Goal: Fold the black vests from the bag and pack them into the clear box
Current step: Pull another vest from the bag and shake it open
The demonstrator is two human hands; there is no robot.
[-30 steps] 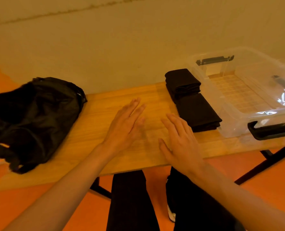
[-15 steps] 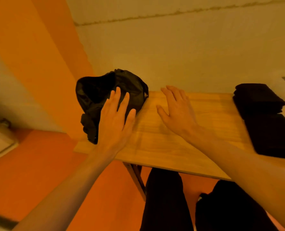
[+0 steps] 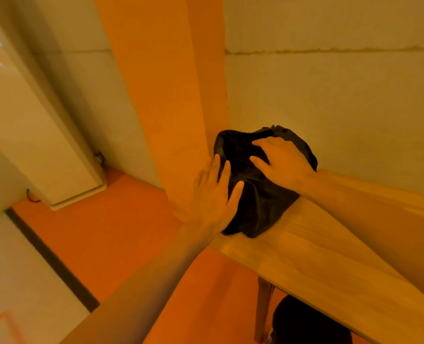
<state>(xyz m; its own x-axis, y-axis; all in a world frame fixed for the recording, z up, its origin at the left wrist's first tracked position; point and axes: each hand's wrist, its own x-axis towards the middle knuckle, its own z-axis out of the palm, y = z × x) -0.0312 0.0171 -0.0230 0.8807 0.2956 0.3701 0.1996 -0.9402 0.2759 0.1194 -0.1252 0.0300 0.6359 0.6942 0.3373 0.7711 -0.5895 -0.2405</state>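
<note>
Head view: both grips are open and neither holds anything. The left hand (image 3: 212, 197) is flat, with its fingers straight and close together against the near left flank of the black bag (image 3: 258, 209). The right hand (image 3: 284, 166) lies across the bag's top, fingers spread and only slightly bent, thumb pointing left, fingertips (image 3: 256, 143) at the edge of the dark mouth. The bag sits between the two hands and touches both. It is soft, matt and crumpled, slumped in a rounded heap with its opening gaping up and to the left. It rests on the far left end of the wooden worktop (image 3: 317, 259), close against the pale wall (image 3: 342, 100), with its lower folds at the worktop's edge. Both bare forearms reach in, one from the lower left and one from the right. Below are a worktop leg (image 3: 263, 311) and the orange floor (image 3: 121, 239).
</note>
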